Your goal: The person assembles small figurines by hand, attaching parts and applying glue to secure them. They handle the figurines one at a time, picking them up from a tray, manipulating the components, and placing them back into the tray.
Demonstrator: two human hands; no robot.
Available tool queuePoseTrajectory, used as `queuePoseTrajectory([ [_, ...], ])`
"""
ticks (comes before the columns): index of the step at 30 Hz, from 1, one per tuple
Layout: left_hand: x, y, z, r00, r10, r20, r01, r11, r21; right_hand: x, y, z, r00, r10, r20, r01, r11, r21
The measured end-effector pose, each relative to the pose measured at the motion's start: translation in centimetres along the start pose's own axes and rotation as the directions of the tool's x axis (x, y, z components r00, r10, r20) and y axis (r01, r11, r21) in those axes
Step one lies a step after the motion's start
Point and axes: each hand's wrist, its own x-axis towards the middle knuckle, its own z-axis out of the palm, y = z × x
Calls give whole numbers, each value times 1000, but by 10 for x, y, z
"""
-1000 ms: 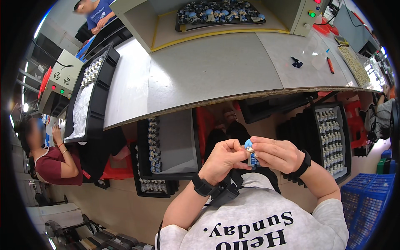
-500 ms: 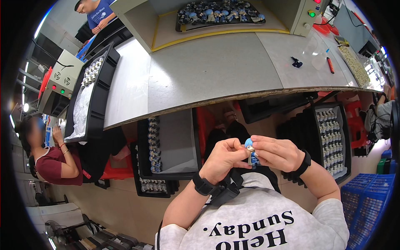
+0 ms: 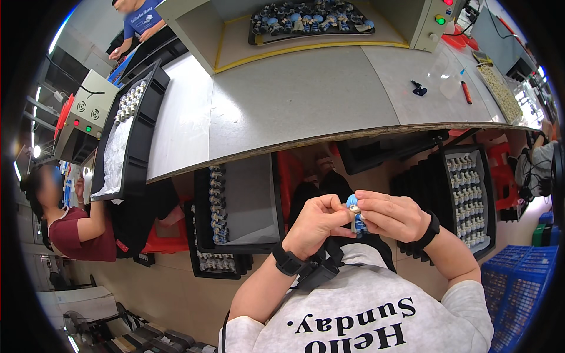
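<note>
Between my two hands, close in front of my chest, is a small toy figurine (image 3: 358, 223) with light blue hair and a blue and white body. My left hand (image 3: 318, 222) pinches it from the left, thumb and fingertips near the head and body. From the other side my right hand (image 3: 393, 215) grips it, fingers over the hair and along the body. Parts of the figurine are hidden behind the fingers. It is held upright, head toward the workbench (image 3: 282, 94).
A cabinet over the bench holds a tray of blue-haired figurines (image 3: 312, 34). Black crates with figures stand on the bench's left (image 3: 132, 135), below left (image 3: 250, 232) and right (image 3: 465, 200). A red pen (image 3: 467, 92) lies on the bench. Blue crates (image 3: 518, 288) stand lower right. Two co-workers sit left.
My hands and the figurine have hardly moved. The co-worker in the blue shirt has moved their hands apart, and the one in the maroon shirt has shifted an arm.
</note>
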Motion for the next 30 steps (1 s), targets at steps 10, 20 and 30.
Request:
queuePoseTrajectory([
  [10,1,-1,-1,1000,3,-1,-3,1000,-10,1,0,-1,1000,4,10,-4,1000,3],
  [20,0,-1,0,1000,6,-12,-6,1000,3,0,0,0,1000,5,14,-5,1000,13],
  [30,0,-2,1,1000,5,-11,-5,1000,13,0,-1,-2,1000,13,20,-13,1000,11],
])
